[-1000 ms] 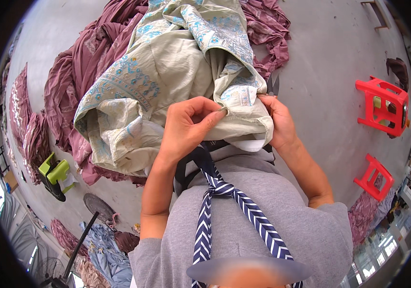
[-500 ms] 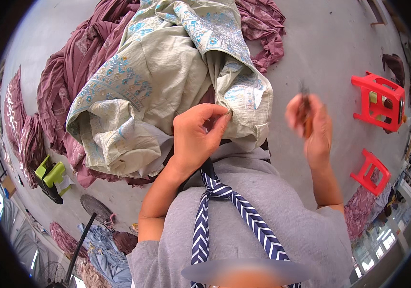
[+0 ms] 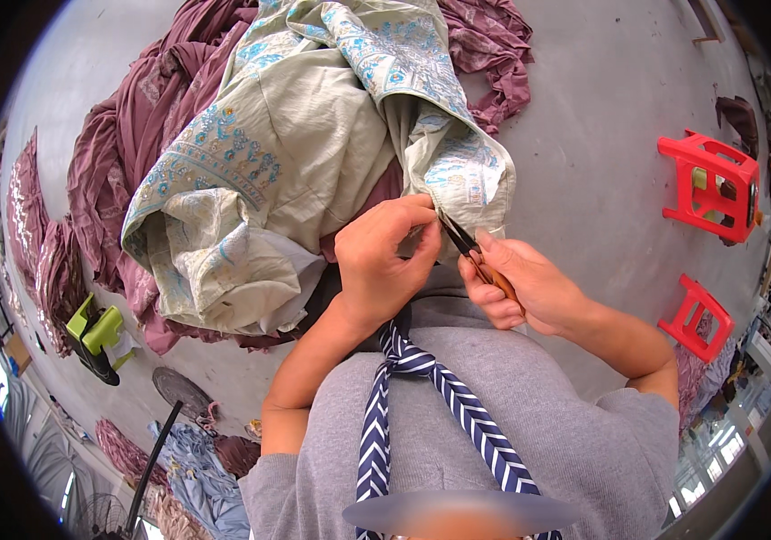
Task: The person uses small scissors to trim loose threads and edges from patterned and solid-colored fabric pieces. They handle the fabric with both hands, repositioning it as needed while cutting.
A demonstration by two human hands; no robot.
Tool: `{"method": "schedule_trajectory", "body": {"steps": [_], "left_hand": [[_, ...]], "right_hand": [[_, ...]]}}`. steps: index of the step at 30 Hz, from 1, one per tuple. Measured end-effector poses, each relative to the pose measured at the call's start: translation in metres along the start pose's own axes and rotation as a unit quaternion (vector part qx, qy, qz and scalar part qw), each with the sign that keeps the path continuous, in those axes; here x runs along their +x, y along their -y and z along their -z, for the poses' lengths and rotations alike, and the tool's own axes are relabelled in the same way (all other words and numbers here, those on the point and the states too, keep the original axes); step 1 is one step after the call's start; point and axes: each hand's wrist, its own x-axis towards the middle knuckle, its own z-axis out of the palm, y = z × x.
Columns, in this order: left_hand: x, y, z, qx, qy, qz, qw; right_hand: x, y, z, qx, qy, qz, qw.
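A pale green garment (image 3: 313,117) with blue embroidered bands is spread over my lap and the floor ahead. My left hand (image 3: 388,252) is closed in a pinch at the garment's near right edge; whether a thread lies between the fingertips is too small to see. In my right hand (image 3: 525,283) is a pair of thread snips (image 3: 499,280) with orange handles and dark blades. Their tips point up and left, at the cloth edge right beside my left fingertips. The garment's right end hangs in a rolled fold just above both hands.
Mauve cloth (image 3: 125,144) lies heaped beneath and left of the garment. Two red plastic stools (image 3: 709,184) are on the grey floor (image 3: 601,99) at the right. A lime green stool (image 3: 96,326) is at the left, near a black pole (image 3: 153,459) and a light blue cloth pile (image 3: 201,481).
My right hand has come in from the right with the snips, bringing their blades to the cloth edge. The left hand has shifted slightly, still pinching there.
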Motion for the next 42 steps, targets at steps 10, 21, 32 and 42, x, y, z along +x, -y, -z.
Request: {"method": "schedule_trajectory", "body": {"steps": [10,21,32,42], "left_hand": [[0.002,0.001,-0.002,0.022,-0.009,-0.038,0.999],[0.0,0.003,-0.002,0.074,-0.003,-0.09,0.993],[-0.001,0.005,-0.006,0.115,-0.006,-0.136,0.984],[-0.003,0.007,-0.008,0.099,-0.004,-0.131,0.986]], "right_hand": [[0.004,0.0,0.003,-0.005,-0.014,0.031,0.999],[0.005,0.001,0.002,-0.007,-0.024,0.033,0.999],[0.006,-0.002,-0.003,0.03,-0.039,0.033,0.998],[0.009,-0.007,-0.01,0.043,-0.061,0.08,0.994]]}}
